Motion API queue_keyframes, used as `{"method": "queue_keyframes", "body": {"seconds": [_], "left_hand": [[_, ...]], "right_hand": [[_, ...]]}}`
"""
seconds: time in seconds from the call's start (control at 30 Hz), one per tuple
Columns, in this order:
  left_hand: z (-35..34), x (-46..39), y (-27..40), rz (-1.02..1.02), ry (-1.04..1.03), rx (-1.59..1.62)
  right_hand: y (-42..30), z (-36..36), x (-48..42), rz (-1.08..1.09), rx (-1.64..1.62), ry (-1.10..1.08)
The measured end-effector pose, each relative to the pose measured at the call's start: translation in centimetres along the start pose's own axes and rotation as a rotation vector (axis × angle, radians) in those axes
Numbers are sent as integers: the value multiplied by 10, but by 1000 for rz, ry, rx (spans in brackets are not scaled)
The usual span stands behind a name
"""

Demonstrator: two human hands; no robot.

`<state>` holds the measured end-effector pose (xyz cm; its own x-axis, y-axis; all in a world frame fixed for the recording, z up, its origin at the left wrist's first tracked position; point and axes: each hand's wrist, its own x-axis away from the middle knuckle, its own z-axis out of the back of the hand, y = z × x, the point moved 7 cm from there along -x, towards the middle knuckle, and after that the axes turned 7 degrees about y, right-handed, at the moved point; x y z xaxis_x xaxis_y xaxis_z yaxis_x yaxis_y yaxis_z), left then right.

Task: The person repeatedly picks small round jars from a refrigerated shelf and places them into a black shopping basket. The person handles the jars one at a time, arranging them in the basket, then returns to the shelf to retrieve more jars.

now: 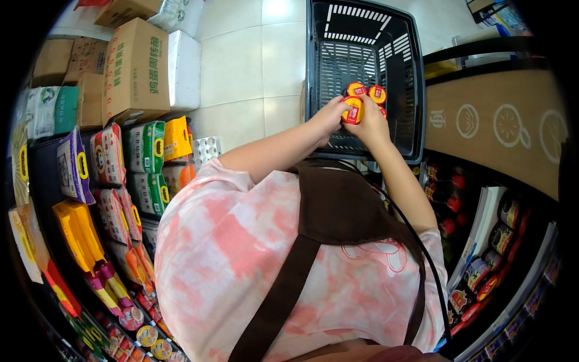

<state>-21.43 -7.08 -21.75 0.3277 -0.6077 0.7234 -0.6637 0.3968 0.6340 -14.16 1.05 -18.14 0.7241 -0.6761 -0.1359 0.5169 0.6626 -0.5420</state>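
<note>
My left hand (334, 116) and my right hand (373, 121) are both closed around a jar with a red and yellow lid (352, 110), its top facing up at me. They hold it over the near half of a dark grey plastic shopping basket (309, 54) with slotted walls. Just beyond my fingers, more jars with matching lids show, one at the back (356, 88) and another to the right (377, 94). Part of a further lid peeks out beside my right hand. The sides of the held jar are mostly hidden by my fingers.
Shelves to my right carry dark jars (502, 240) beneath a brown printed panel (493, 122). Bagged rice (147, 147) fills shelves on my left. Cardboard cartons (135, 72) and a white foam box (184, 70) are stacked beyond them, beside the tiled floor (235, 68).
</note>
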Motion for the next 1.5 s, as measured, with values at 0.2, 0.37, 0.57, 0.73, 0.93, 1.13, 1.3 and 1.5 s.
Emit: {"method": "queue_keyframes", "body": {"seconds": [0.2, 0.37, 0.57, 0.73, 0.93, 1.13, 1.3, 1.5], "left_hand": [[9, -45, -16, 37, 76, 86], [11, -65, -20, 62, 220, 58], [37, -146, -72, 1, 384, -29], [28, -103, -47, 9, 621, -328], [25, -108, -50, 119, 700, -426], [29, -123, -60, 111, 674, -470], [32, -140, -75, 100, 705, -499], [40, -156, -92, 152, 690, -460]], "right_hand": [[16, -41, -7, -74, -86, -84], [38, -72, -10, -147, -162, -182], [55, -99, -14, -177, -247, -329], [78, -129, -13, -219, -369, -442], [111, -185, -8, -208, -498, -497], [126, -222, -7, -125, -607, -522], [64, -169, -17, 8, -521, -643], [66, -175, -14, 76, -492, -651]]}}
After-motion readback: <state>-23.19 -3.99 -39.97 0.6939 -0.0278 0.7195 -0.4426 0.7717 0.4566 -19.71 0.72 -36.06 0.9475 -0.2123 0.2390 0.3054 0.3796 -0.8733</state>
